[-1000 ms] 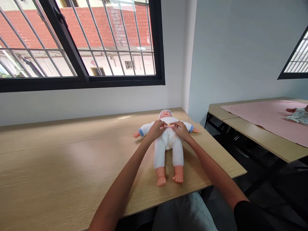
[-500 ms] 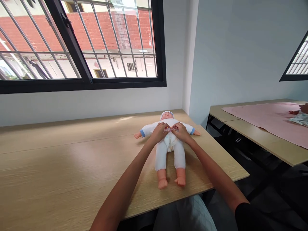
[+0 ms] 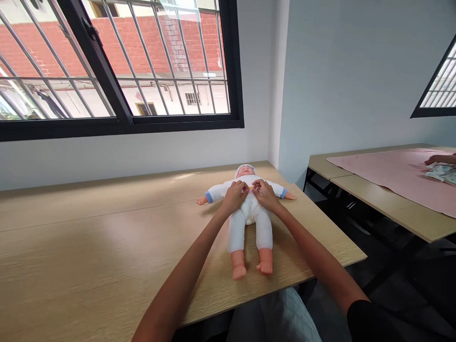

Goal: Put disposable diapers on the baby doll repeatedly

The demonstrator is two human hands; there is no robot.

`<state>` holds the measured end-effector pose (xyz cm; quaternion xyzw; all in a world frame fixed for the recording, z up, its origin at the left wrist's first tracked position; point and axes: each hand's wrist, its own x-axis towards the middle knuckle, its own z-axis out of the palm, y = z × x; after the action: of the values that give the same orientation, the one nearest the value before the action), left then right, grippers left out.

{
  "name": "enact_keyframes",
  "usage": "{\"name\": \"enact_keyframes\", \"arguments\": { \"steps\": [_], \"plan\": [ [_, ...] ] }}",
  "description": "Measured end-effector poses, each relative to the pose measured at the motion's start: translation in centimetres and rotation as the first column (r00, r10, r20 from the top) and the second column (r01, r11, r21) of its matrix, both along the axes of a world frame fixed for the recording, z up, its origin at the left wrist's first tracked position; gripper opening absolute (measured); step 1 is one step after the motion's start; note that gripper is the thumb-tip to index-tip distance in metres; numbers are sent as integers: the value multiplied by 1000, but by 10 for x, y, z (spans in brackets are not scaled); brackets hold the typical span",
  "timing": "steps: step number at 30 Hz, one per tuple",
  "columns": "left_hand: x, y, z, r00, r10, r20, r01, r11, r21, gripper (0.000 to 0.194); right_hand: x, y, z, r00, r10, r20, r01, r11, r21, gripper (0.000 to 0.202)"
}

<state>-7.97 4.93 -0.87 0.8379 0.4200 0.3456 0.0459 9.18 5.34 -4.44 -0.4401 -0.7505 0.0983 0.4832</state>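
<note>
1. Our left grip point(image 3: 236, 195) and right grip point(image 3: 266, 194) meet over the doll's waist, fingers bent at the top of its white diaper point(image 3: 251, 209); we cannot tell whether either pinches it.
2. We see the doll point(image 3: 264, 232) on its back at the right end of the table point(image 3: 107, 237), feet near, capped head far, arms spread.
3. Far right, we see another person's hand point(image 3: 441, 159) at patterned fabric point(image 3: 442, 173) on a pink cloth point(image 3: 384, 172).
4. Beyond our table, far left, is a barred window point(image 3: 178, 124).

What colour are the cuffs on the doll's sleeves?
The cuffs are blue, at the ends of white sleeves; the head view shows this.
</note>
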Motion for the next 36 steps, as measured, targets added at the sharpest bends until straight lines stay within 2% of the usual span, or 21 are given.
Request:
{"name": "enact_keyframes", "arguments": {
  "steps": [11, 16, 20, 24, 36],
  "plan": [
    [1, -3, 4, 999, 25, 33, -24, 999, -32, 16, 6, -1, -1, 999, 5, -32, -4, 999, 48, 17],
    [-1, -3, 5, 999, 17, 43, -15, 999, -45, 15, 5, 2, -3, 971, 68, -230, -69, 998, 6, 22],
    [-3, -2, 6, 999, 20, 48, -17, 999, -47, 14, 6, 6, -5, 932, 39, -361, -56, 998, -38, 29],
    [-4, -1, 6, 999, 25, 44, -23, 998, -54, 14, 7, 8, -6, 894, -12, -447, -20, 998, -66, 27],
    [-3, 0, 7, 999, 26, 32, -24, 997, -70, 12, 11, 9, -6, 809, -12, -588, -113, 978, -176, 28]
  ]
}}
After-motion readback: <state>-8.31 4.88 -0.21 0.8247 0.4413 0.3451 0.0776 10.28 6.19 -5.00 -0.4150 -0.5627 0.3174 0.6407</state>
